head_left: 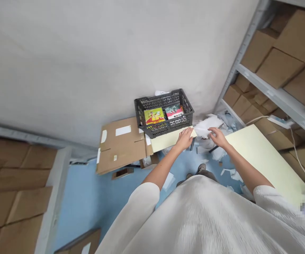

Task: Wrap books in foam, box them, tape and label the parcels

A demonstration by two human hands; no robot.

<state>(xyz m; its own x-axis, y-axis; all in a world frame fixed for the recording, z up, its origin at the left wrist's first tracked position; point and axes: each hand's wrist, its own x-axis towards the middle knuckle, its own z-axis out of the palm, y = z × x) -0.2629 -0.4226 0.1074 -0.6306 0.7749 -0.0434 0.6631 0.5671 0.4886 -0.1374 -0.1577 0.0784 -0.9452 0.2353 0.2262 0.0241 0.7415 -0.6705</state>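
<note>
My left hand (184,138) lies on the right end of a narrow pale-yellow tabletop (165,139), fingers stretched out and nothing in them. Just beyond it stands a black plastic crate (165,128) with perforated sides. Inside the crate, side by side, are a yellow-and-red booklet or packet (154,114) and a pink, white and green one (174,111). My right hand (218,137) hovers at the table's right, fingers bent and apart, holding nothing I can see. White crumpled paper or plastic (207,126) is behind it; whether the fingertips touch it I cannot tell.
Flattened cardboard (122,144) lies left of the crate. A second pale table (263,162) is at my right, with a white power strip (281,121) and cable beyond it. Shelves of cardboard boxes (279,67) flank both sides. Paper scraps (233,174) litter the blue floor (81,197).
</note>
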